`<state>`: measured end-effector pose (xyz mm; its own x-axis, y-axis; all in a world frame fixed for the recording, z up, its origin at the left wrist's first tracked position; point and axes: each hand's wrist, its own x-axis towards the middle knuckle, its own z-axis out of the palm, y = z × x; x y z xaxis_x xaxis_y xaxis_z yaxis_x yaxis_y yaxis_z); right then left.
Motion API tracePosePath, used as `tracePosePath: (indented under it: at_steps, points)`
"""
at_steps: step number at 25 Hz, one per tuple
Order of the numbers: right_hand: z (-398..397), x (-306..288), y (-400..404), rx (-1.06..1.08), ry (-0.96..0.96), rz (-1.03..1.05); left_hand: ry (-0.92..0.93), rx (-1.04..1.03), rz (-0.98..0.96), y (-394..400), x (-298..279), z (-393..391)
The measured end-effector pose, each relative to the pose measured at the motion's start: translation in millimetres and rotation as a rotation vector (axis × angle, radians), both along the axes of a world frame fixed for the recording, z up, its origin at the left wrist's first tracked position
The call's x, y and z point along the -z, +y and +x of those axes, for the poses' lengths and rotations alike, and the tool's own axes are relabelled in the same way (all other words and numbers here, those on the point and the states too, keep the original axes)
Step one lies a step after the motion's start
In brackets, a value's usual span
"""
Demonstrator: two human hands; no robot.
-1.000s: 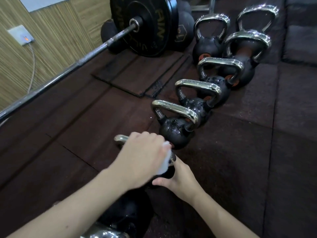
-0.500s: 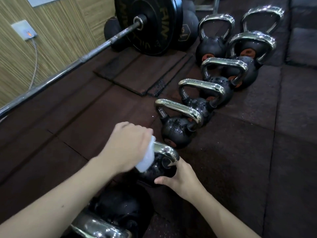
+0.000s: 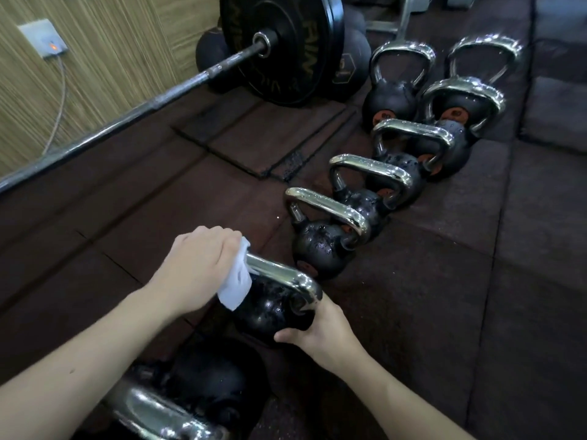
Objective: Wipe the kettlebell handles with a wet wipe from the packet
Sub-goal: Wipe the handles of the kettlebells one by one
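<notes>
**A:** Where is the handle relative to the fingers?

**B:** The left hand (image 3: pixel 198 269) is curled around the white wet wipe (image 3: pixel 236 282), wrapped over the far-left end of the chrome handle (image 3: pixel 282 277). The bare bar runs from those fingers toward the right and nearer the person, ending in a bend just above the right hand (image 3: pixel 320 331).

**A:** And the right hand?

**B:** Its fingers cup the black kettlebell body (image 3: pixel 270 309) below that bend, gripping it steady.

**A:** So which way should the wipe travel?

**B:** Likely along the bar's long axis, rightward toward the right hand. The left hand is the one already on the bar.
</notes>
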<state>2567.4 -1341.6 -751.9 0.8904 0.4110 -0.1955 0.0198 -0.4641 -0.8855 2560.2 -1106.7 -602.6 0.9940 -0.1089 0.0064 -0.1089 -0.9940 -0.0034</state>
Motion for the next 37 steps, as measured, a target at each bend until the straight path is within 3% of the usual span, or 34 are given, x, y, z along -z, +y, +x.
tracePosePath:
  at_steps: [2, 6, 11, 19, 24, 26, 29, 31, 35, 37]
  points:
    - [-0.5, -3.0, 3.4, -0.006, -0.010, -0.042, -0.074, 0.040, 0.090, -32.6, -2.3, 3.6]
    - [-4.3, -8.2, 8.7, 0.007, 0.041, -0.039, -0.142, 0.279, 0.030, -73.6, 8.6, -4.6]
    - [-2.5, -15.7, 9.1, -0.001, 0.105, -0.049, -0.095, 0.004, 0.135, -21.6, 6.7, 8.2]
    - [-3.1, -8.6, 12.5, 0.047, 0.255, -0.069, -0.082, 0.264, -0.050, -69.5, 6.8, 3.5]
    - [1.7, -13.3, 10.4, 0.037, 0.266, -0.023, 0.071, 0.094, 0.003, -26.3, -7.3, 13.7]
    - [2.9, -19.0, 8.8, 0.024, 0.281, -0.011, 0.156, -0.072, -0.141, -19.9, -10.9, 15.9]
    - [18.5, -25.4, -3.1, -0.050, 0.259, -0.040, 0.144, -0.424, -0.774, -23.0, -21.6, 23.9]
    - [39.8, -32.1, -25.1, -0.082, 0.160, -0.152, 0.047, -0.515, -0.981, -28.6, -33.5, 37.3]
    - [85.8, -47.5, -76.7, 0.132, 0.020, -0.240, -0.187, -0.467, -0.989, -34.3, -47.7, 77.0]
    - [104.8, -51.9, -82.3, 0.187, 0.030, -0.210, -0.215, -0.356, -0.771, -38.4, -40.1, 106.3]
